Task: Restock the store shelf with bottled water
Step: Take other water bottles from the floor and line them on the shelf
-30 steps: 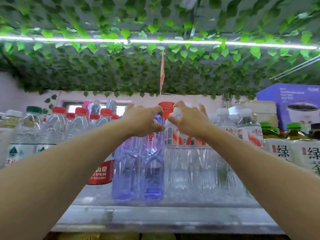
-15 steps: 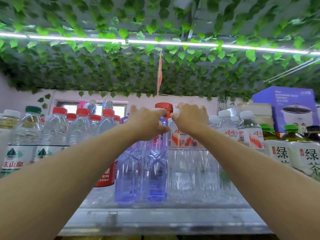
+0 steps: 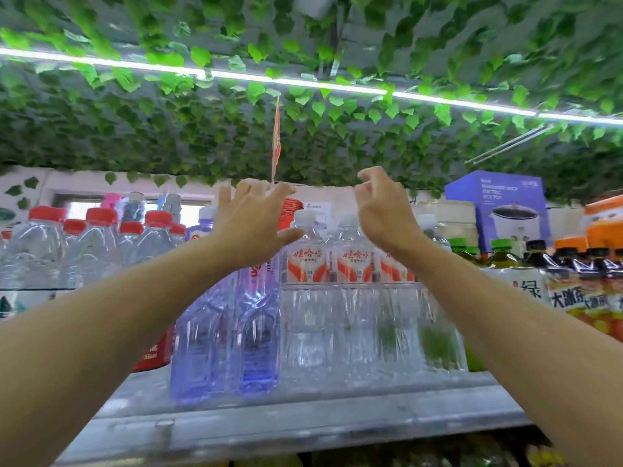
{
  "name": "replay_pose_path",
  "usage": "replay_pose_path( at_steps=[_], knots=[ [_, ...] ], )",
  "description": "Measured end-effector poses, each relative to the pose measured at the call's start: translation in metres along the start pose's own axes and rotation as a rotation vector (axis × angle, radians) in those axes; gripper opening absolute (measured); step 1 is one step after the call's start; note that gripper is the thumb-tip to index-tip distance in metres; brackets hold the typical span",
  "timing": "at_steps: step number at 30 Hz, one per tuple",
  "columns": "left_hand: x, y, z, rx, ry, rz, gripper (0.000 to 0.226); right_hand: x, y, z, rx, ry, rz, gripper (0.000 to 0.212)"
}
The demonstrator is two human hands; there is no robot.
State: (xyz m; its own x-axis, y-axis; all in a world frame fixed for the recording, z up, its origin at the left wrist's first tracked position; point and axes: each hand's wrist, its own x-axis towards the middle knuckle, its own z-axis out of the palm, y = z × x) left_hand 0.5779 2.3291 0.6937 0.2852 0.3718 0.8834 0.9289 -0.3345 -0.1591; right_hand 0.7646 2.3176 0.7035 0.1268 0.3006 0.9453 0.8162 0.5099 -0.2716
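Both hands have lifted off the caps: left hand (image 3: pixel 251 224) spread, right hand (image 3: pixel 382 210) loosely curled, empty, above the upright bottles (image 3: pixel 305 264).

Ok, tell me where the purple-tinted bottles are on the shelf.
In the head view, the purple-tinted bottles stand left of centre on the shelf, between the red-capped bottles and the clear white-capped bottles.

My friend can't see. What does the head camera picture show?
Two bare hands, left hand and right hand, hover open above white-capped clear plastic water bottles and purple-tinted plastic bottles standing on a grey metal shelf, holding nothing.
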Motion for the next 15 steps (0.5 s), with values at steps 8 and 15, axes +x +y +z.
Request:
replay_pose_path(
  at_steps=[8,15],
  knots=[
    [0.026,0.06,0.019,-0.032,-0.062,0.104,0.048,0.0,0.066,-0.033,-0.159,-0.058,0.143,0.032],
    [0.063,0.086,0.043,-0.024,-0.166,-0.023,0.038,0.011,0.085,-0.035,-0.324,-0.263,0.021,0.038]
  ],
)
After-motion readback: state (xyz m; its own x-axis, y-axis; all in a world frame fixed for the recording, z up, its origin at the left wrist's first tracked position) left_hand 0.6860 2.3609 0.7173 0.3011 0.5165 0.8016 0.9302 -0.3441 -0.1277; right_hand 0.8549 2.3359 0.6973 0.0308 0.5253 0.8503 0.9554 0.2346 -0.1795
